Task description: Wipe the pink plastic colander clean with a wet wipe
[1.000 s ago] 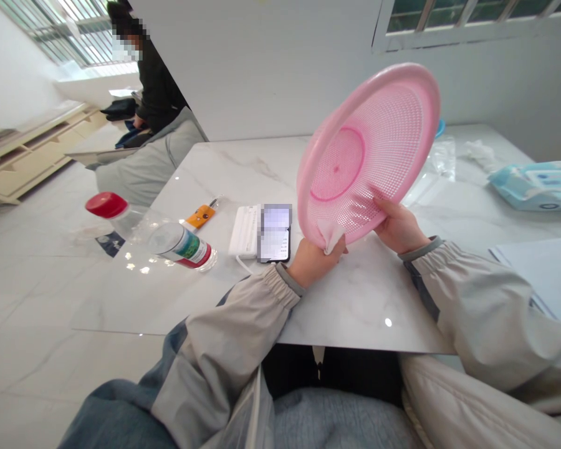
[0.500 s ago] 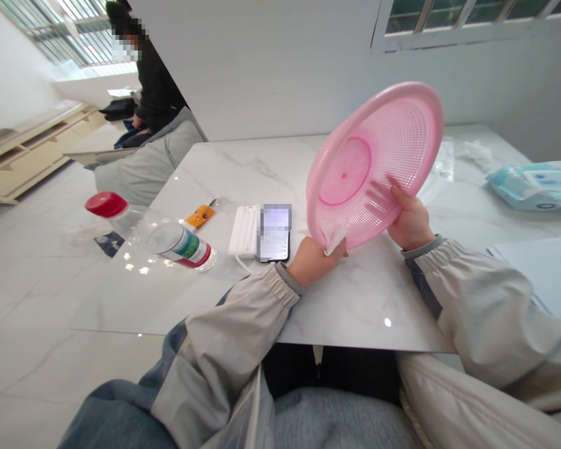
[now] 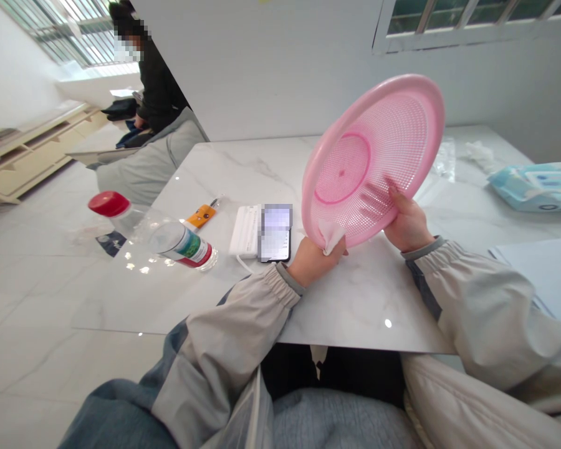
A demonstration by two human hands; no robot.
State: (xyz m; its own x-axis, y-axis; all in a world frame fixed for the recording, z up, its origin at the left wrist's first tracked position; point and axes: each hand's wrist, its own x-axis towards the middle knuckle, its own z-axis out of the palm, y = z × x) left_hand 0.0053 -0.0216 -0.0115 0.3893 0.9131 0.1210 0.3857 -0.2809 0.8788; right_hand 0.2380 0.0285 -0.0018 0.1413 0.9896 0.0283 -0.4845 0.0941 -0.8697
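Observation:
A pink plastic mesh basket (image 3: 343,112) is held up on its side above the table, its hollow turned toward me. My right hand (image 3: 409,221) grips its lower right rim, thumb over the inner side and fingers behind, showing through the mesh. At the lower left rim my left hand (image 3: 315,262) is closed on a white wipe (image 3: 331,237), pressed against the basket's edge. Most of the left fingers are hidden. Just left of that hand, a phone (image 3: 275,234) lies beside a white power bank (image 3: 245,231) with a cable.
On the marble-patterned table (image 3: 350,305) a clear bottle (image 3: 187,246) with a red cap lies tilted at left, near an orange key holder (image 3: 201,216). At right are a blue wipes pack (image 3: 537,187), crumpled tissue (image 3: 480,154) and papers (image 3: 542,268). A person (image 3: 154,87) sits at far left.
The basket has tilted slightly, its rim shifting a little up and left. My left hand stays at the lower rim with the wipe; the right hand keeps its grip.

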